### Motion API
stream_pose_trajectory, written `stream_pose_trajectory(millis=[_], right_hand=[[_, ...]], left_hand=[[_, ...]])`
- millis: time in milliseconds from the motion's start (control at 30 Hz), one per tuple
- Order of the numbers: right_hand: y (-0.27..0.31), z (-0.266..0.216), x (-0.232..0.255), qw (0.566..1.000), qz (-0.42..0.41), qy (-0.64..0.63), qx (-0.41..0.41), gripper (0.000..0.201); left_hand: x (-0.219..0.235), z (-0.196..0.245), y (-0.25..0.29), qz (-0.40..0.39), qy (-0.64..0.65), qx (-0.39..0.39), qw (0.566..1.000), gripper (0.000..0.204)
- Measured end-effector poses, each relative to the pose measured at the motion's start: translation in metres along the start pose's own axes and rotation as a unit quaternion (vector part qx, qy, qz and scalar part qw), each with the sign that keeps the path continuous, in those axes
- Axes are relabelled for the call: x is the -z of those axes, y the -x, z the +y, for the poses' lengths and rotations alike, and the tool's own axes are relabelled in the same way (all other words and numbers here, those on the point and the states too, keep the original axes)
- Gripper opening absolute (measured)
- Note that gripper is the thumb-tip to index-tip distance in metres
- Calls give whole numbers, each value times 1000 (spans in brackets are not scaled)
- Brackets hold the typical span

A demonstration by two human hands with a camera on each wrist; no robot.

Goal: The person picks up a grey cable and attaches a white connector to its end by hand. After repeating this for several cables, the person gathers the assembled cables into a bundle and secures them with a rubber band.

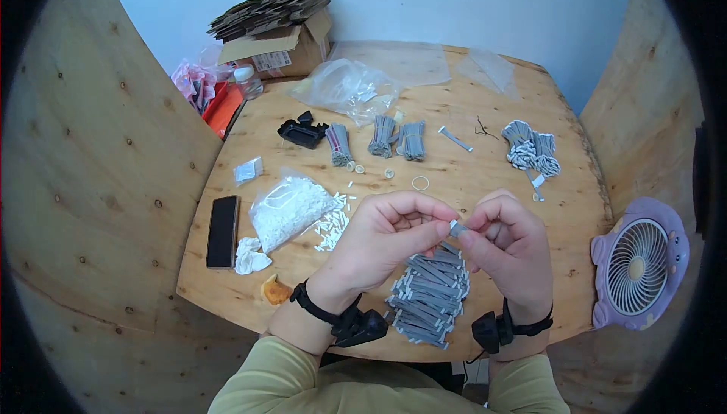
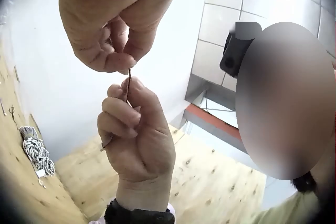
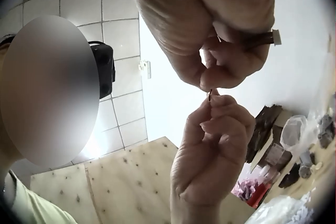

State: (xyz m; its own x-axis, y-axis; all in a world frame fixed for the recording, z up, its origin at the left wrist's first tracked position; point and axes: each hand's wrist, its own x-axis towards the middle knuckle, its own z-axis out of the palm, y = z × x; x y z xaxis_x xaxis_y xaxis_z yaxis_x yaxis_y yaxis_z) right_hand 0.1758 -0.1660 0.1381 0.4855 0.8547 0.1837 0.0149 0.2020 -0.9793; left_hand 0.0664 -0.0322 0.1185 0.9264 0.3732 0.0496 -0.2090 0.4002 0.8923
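Note:
In front of my chest, a short grey ribbon cable [image 1: 459, 228] with a white connector on its end is between my two hands, above the table. My left hand [image 1: 379, 236] pinches it near the white end with thumb and index finger. Thumb and bent index finger of my right hand [image 1: 511, 244] pinch the grey part close beside. The cable's other white connector [image 3: 277, 37] sticks out past my right fingers in the right wrist view. Below the hands lies a pile of similar grey cables [image 1: 428, 300].
A bag of white connectors [image 1: 291, 206] lies left, loose ones spilling beside it, near a phone [image 1: 223, 232]. Farther back are bundled cables [image 1: 413, 141], a black plastic part [image 1: 303, 132] and a cardboard box [image 1: 295, 47]. A purple fan [image 1: 640, 263] stands at the right edge.

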Motion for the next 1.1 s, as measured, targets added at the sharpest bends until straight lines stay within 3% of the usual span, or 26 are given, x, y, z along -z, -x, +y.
stream_pose_trajectory(millis=[133, 333, 733, 833, 1100], right_hand=[[-1, 6, -1, 982, 13, 148, 118, 11], [0, 6, -3, 947, 30, 250, 202, 13], [-2, 7, -5, 921, 35, 316, 227, 10], [0, 6, -8, 941, 44, 277, 191, 10], [-3, 10, -5, 910, 49, 336, 237, 12]], left_hand=[[2, 0, -1, -5, 6, 3, 1000, 16], [3, 0, -1, -1, 26, 10, 1000, 16], [0, -2, -1, 24, 5, -29, 999, 14], [0, -2, -1, 28, 1, -26, 999, 14], [-2, -3, -1, 32, -15, -39, 999, 15]])
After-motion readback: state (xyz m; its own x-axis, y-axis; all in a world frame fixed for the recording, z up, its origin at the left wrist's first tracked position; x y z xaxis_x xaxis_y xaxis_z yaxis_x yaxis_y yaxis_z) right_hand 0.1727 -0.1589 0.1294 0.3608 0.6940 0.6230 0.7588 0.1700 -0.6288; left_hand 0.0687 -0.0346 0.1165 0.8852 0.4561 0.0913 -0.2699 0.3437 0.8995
